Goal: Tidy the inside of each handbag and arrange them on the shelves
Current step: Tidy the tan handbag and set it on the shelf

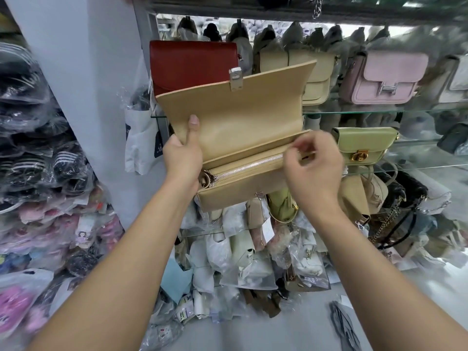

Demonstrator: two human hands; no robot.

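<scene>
Head view: left hand (183, 158) around left edge of tan handbag (240, 196), right hand (314, 171) in pinch on zipper (248, 167), flap (253, 105) up

I log one tan leather-look flap handbag (235, 115): smooth and matt, inside of the flap included. Its silver metal zip (248, 167): bright, finely toothed. Its silver metal clasp (236, 78): polished. One dark red flap handbag (192, 64): smooth, with a faint sheen. One pink flap handbag (385, 77): soft and matt from here. One olive-green flap handbag (364, 139): glossy, with a shiny gold metal lock (359, 155). Clear glass shelf (354, 113): reflective. Clear plastic wrappers (255, 269): crinkled, glossy.
</scene>
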